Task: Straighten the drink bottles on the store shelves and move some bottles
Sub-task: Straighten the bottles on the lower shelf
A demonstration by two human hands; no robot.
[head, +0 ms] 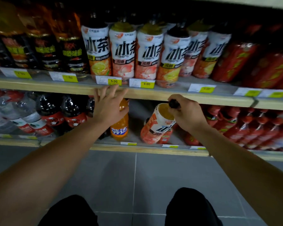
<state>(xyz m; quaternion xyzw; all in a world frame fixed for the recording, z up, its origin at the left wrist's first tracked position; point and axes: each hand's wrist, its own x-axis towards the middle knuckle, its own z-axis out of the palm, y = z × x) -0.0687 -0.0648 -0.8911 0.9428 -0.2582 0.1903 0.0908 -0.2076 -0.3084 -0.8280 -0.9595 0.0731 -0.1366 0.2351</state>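
Note:
My right hand (185,114) grips the black cap of an iced tea bottle (157,126) with a white and pink label, which leans to the left on the lower shelf (145,150). My left hand (108,105) reaches in front of an orange soda bottle (120,128), fingers spread and relaxed, its fingertips up against the edge of the upper shelf (153,93). The soda stands upright on the lower shelf, its neck partly hidden behind my palm. A row of matching iced tea bottles (150,53) stands on the upper shelf.
Dark cola bottles (62,115) and water bottles fill the lower shelf's left side, red bottles (255,126) its right. Dark energy drinks (39,48) and red tea bottles (252,62) flank the upper row. Price tags (109,80) line the shelf edge. A grey tiled floor (137,176) lies below.

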